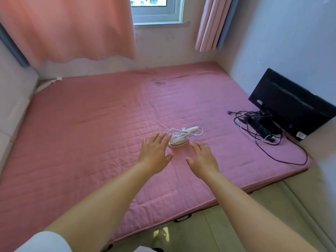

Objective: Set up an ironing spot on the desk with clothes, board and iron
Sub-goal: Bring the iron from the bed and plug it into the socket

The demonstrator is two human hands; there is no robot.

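Note:
A small white iron (179, 140) with its white cord coiled on top lies on a pink quilted mat (91, 124); its white plug end points back right. Both my arms stretch out over the mat. My left hand (154, 152) hovers just left of the iron with fingers spread, its fingertips at the iron's edge. My right hand (201, 158) is just in front and to the right of the iron, fingers straight, holding nothing. No clothes or board are in view.
A black monitor (292, 104) leans against the right wall with tangled dark and white cables (260, 131) spilling onto the mat. Pink curtains (69, 28) hang at the back beside a window (154, 10). Pale floor shows past the mat's near edge (181, 219).

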